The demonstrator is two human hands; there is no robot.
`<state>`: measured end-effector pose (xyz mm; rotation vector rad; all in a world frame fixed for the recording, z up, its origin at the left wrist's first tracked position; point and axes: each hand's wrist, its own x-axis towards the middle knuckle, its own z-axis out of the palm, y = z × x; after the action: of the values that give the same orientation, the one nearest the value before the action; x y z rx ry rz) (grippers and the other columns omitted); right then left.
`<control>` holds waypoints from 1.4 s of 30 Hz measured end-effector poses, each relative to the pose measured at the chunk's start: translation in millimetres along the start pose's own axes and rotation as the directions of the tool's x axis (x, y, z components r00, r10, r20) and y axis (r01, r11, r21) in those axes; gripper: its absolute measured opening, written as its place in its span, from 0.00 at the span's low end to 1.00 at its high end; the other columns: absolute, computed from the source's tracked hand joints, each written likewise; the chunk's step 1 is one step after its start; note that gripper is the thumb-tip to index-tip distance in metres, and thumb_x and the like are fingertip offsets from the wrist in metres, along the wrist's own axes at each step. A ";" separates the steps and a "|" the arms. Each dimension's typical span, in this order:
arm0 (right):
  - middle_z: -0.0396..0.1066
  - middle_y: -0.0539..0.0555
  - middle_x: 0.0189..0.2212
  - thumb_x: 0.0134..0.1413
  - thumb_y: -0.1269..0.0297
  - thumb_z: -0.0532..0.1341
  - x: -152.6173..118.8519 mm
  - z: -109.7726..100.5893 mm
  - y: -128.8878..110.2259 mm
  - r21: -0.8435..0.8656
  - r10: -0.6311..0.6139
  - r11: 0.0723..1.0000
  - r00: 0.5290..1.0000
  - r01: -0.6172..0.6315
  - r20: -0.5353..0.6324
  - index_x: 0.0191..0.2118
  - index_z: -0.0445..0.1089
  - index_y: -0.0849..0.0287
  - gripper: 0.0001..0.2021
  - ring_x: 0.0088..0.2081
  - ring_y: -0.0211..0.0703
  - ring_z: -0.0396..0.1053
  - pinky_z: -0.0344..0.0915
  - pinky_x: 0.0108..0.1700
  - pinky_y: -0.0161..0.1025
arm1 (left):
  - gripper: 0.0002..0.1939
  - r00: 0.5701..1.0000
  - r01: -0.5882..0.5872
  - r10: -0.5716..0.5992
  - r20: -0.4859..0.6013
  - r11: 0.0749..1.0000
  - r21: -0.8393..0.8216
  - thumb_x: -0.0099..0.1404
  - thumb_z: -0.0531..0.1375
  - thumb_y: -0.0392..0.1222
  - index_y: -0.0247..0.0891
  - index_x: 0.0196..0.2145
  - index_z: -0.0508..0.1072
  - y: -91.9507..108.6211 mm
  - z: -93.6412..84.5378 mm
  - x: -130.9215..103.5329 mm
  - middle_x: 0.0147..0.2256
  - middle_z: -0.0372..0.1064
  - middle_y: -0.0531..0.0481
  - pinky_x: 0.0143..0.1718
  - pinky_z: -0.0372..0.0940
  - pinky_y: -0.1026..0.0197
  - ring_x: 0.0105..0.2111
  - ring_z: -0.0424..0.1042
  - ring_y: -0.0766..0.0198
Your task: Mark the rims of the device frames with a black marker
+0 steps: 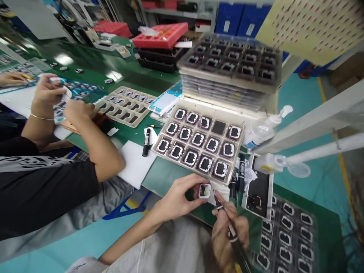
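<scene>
Tabletop (167,178) green, factory line, blue bins behind. Left hand (178,199) pinches small square frame part (204,190) just below compartment tray (199,142); right hand (230,227) grips pen tool (224,218) at it.

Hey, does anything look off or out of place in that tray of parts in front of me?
One pocket in the tray, back row, second from the right, sits empty while the others hold frames. A matching frame is in the left hand.

Fourteen square frames in the open tray (167,153), one slot bare; one more frame (204,190) pinched; two spray bottles (263,131); four hands in view.
</scene>
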<state>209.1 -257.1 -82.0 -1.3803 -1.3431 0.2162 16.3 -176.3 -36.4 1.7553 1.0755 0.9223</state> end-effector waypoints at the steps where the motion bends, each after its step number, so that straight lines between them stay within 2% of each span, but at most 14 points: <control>1: 0.87 0.47 0.33 0.63 0.54 0.69 -1.5 1.7 -2.6 -0.019 0.062 0.998 0.998 -0.062 0.020 0.28 0.75 0.48 0.13 0.42 0.57 0.90 0.90 0.37 0.47 | 0.21 0.999 0.033 -0.033 -0.011 0.999 0.018 0.69 0.75 0.47 0.53 0.59 0.81 -7.2 7.1 -8.1 0.45 0.85 0.48 0.39 0.83 0.52 0.32 0.83 0.56; 3: 0.90 0.51 0.42 0.65 0.59 0.67 -4.2 6.1 -5.4 -0.038 0.154 0.988 0.986 -0.152 0.059 0.41 0.80 0.43 0.02 0.45 0.58 0.91 0.91 0.47 0.59 | 0.21 0.997 0.078 -0.078 -0.005 0.997 0.029 0.71 0.74 0.48 0.52 0.59 0.81 -18.9 16.7 -15.9 0.42 0.86 0.50 0.39 0.83 0.53 0.32 0.83 0.55; 4: 0.90 0.49 0.44 0.65 0.58 0.68 -5.3 8.3 -5.6 -0.039 0.182 0.983 0.981 -0.180 0.069 0.43 0.80 0.40 0.04 0.47 0.61 0.90 0.91 0.48 0.62 | 0.20 0.996 0.084 -0.084 0.008 0.996 0.023 0.71 0.73 0.47 0.52 0.59 0.81 -23.0 19.6 -16.9 0.43 0.87 0.49 0.40 0.84 0.53 0.34 0.84 0.55; 6: 0.90 0.51 0.42 0.64 0.57 0.70 -6.8 11.4 -3.9 -0.042 0.209 0.978 0.975 -0.206 0.077 0.45 0.80 0.41 0.05 0.47 0.64 0.90 0.91 0.45 0.65 | 0.19 0.997 0.072 -0.072 0.037 0.997 0.004 0.73 0.71 0.44 0.50 0.60 0.80 -27.9 22.7 -16.2 0.47 0.88 0.48 0.45 0.84 0.53 0.39 0.87 0.54; 9: 0.90 0.51 0.40 0.62 0.56 0.72 -7.5 12.7 0.0 -0.044 0.204 0.978 0.977 -0.202 0.057 0.45 0.81 0.43 0.06 0.42 0.63 0.90 0.91 0.45 0.64 | 0.19 0.996 0.055 -0.054 0.065 0.998 -0.004 0.75 0.69 0.41 0.48 0.61 0.80 -29.1 23.7 -14.4 0.52 0.88 0.46 0.50 0.84 0.53 0.45 0.89 0.53; 12: 0.90 0.50 0.39 0.62 0.57 0.73 -6.8 12.6 1.2 -0.050 0.194 0.980 0.980 -0.191 0.040 0.45 0.81 0.44 0.07 0.37 0.60 0.90 0.90 0.46 0.63 | 0.18 0.996 0.045 -0.045 0.080 0.999 0.001 0.76 0.68 0.42 0.48 0.62 0.79 -28.3 23.6 -14.7 0.55 0.87 0.44 0.54 0.85 0.51 0.49 0.89 0.50; 16: 0.91 0.52 0.40 0.63 0.58 0.73 -4.8 13.7 -1.1 -0.069 0.176 0.982 0.984 -0.174 0.032 0.43 0.80 0.45 0.05 0.36 0.59 0.89 0.89 0.39 0.56 | 0.19 0.995 0.022 -0.023 0.094 1.000 0.002 0.76 0.68 0.41 0.49 0.62 0.79 -28.7 23.3 -15.6 0.57 0.87 0.45 0.59 0.84 0.49 0.53 0.89 0.49; 18: 0.91 0.52 0.41 0.63 0.58 0.73 -3.1 14.2 -2.6 -0.078 0.162 0.984 0.986 -0.159 0.032 0.44 0.80 0.46 0.05 0.36 0.58 0.90 0.89 0.37 0.52 | 0.20 0.995 0.014 -0.014 0.096 1.000 0.004 0.76 0.68 0.39 0.50 0.63 0.78 -28.9 23.2 -15.5 0.58 0.87 0.45 0.59 0.84 0.51 0.53 0.89 0.50; 20: 0.91 0.52 0.40 0.63 0.59 0.73 -0.7 14.7 -4.1 -0.088 0.146 0.986 0.989 -0.143 0.032 0.44 0.80 0.47 0.05 0.37 0.57 0.90 0.89 0.39 0.52 | 0.20 0.996 -0.002 0.002 0.094 1.000 0.006 0.76 0.67 0.38 0.49 0.63 0.78 -28.9 23.1 -15.1 0.58 0.86 0.45 0.60 0.84 0.52 0.54 0.89 0.50; 26: 0.91 0.53 0.42 0.65 0.63 0.71 7.3 18.0 -8.8 -0.078 0.071 0.995 0.996 -0.067 0.044 0.43 0.80 0.50 0.03 0.40 0.53 0.90 0.90 0.44 0.47 | 0.18 0.995 -0.021 0.017 0.103 0.999 0.037 0.78 0.66 0.42 0.49 0.63 0.77 -29.0 23.3 -14.7 0.58 0.86 0.43 0.59 0.84 0.49 0.54 0.89 0.48; 31: 0.91 0.55 0.44 0.64 0.67 0.71 8.2 18.9 -10.7 -0.097 0.013 0.995 0.996 -0.004 0.084 0.44 0.80 0.52 0.04 0.43 0.53 0.91 0.90 0.48 0.49 | 0.18 0.995 -0.047 0.043 0.087 0.998 0.048 0.78 0.67 0.41 0.45 0.63 0.77 -29.7 24.2 -16.0 0.55 0.87 0.41 0.58 0.84 0.50 0.52 0.89 0.48; 42: 0.91 0.55 0.44 0.63 0.69 0.71 5.2 22.4 -5.0 -0.084 -0.050 0.995 0.998 0.054 0.047 0.46 0.80 0.52 0.08 0.42 0.54 0.91 0.91 0.47 0.48 | 0.21 0.997 -0.051 0.049 0.066 0.998 0.032 0.77 0.69 0.37 0.45 0.64 0.78 -34.6 26.1 -19.4 0.53 0.88 0.43 0.53 0.83 0.57 0.49 0.89 0.52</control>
<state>191.1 -242.0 -82.9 -1.4166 -1.4380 0.1575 22.6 -192.6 -80.5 1.8351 1.0146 0.8761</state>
